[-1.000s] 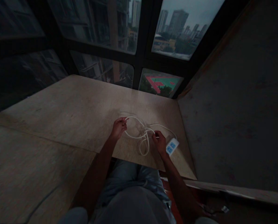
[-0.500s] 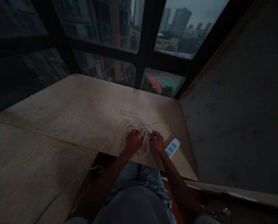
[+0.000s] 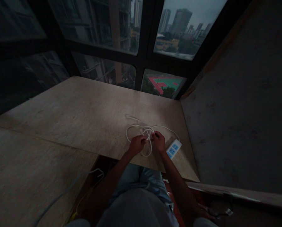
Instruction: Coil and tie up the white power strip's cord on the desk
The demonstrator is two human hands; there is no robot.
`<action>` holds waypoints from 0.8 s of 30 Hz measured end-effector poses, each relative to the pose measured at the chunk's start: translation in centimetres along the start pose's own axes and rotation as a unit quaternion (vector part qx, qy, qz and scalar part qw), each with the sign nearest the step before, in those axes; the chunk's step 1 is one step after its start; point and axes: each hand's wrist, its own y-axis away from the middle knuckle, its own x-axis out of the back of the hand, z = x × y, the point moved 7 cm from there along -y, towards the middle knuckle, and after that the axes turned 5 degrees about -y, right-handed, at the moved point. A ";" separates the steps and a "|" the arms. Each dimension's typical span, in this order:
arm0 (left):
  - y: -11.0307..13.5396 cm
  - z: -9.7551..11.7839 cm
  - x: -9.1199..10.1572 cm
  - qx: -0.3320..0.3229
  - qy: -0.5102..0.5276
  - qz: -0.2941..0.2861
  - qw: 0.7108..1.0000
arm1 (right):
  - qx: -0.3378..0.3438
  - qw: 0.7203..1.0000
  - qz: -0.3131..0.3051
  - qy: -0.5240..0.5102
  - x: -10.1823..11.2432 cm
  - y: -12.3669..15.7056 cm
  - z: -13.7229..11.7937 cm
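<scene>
A white power cord (image 3: 132,125) lies in loose, crossing loops on the wooden tabletop. My left hand (image 3: 137,144) is closed on the cord at the left of the crossing. On the other side, my right hand (image 3: 158,140) pinches the cord near the top of the loops. The cord's plug (image 3: 127,116) rests on the board beyond my hands. To the right the cord runs into a white power strip (image 3: 174,148) with blue sockets, its near end partly hidden by my right forearm.
The pale wooden tabletop (image 3: 89,110) reaches back to dark-framed windows (image 3: 141,60). A wall (image 3: 226,132) bounds it on the right. Another light cable (image 3: 67,186) trails over the lower board at left, near a dark gap. My legs are under the front edge.
The plug end has shifted slightly right and toward me. My left hand has moved a little right and down; the loops between my hands have changed shape slightly. The view has shifted a bit.
</scene>
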 end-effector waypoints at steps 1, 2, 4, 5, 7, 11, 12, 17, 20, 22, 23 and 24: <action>0.6 -0.1 0.2 -0.027 0.024 -0.010 0.999 | -0.003 1.000 0.006 0.001 0.0 -0.2 0.2; 1.3 -0.2 0.5 -0.055 0.051 -0.017 0.997 | -0.005 1.000 0.012 0.002 0.1 -0.5 0.4; 3.0 -0.8 1.4 -0.099 0.104 -0.024 0.989 | -0.008 1.000 0.027 0.007 0.2 -1.0 0.6; 3.9 -1.5 2.1 -0.104 0.120 -0.020 0.987 | -0.009 0.999 0.032 0.009 0.3 -1.2 0.8; 5.5 -3.1 3.5 -0.094 0.114 -0.017 0.989 | -0.014 0.999 0.037 0.012 0.4 -1.5 1.1; 7.8 -6.8 5.9 -0.031 0.047 -0.017 0.998 | -0.022 0.999 0.034 0.008 0.3 -1.4 1.6; 8.0 -7.2 6.3 -0.023 0.044 -0.011 0.999 | -0.021 0.999 0.033 0.007 0.2 -1.3 1.6; 6.5 -5.1 5.2 -0.018 0.057 0.015 0.998 | -0.016 1.000 0.026 -0.002 -0.6 -0.4 1.6; 3.7 -2.3 2.6 0.014 0.046 0.015 0.999 | -0.018 0.999 0.025 -0.014 -1.0 0.0 1.3; 1.8 -1.0 0.7 0.053 -0.001 -0.003 0.999 | -0.017 0.999 0.023 -0.018 -1.2 0.1 1.0; 1.1 -0.6 -0.1 0.080 -0.024 -0.012 0.996 | -0.016 0.999 0.021 -0.018 -1.2 0.1 0.8; 0.4 -0.3 -0.8 0.099 -0.035 -0.020 0.994 | -0.014 1.000 0.020 -0.017 -1.2 0.2 0.6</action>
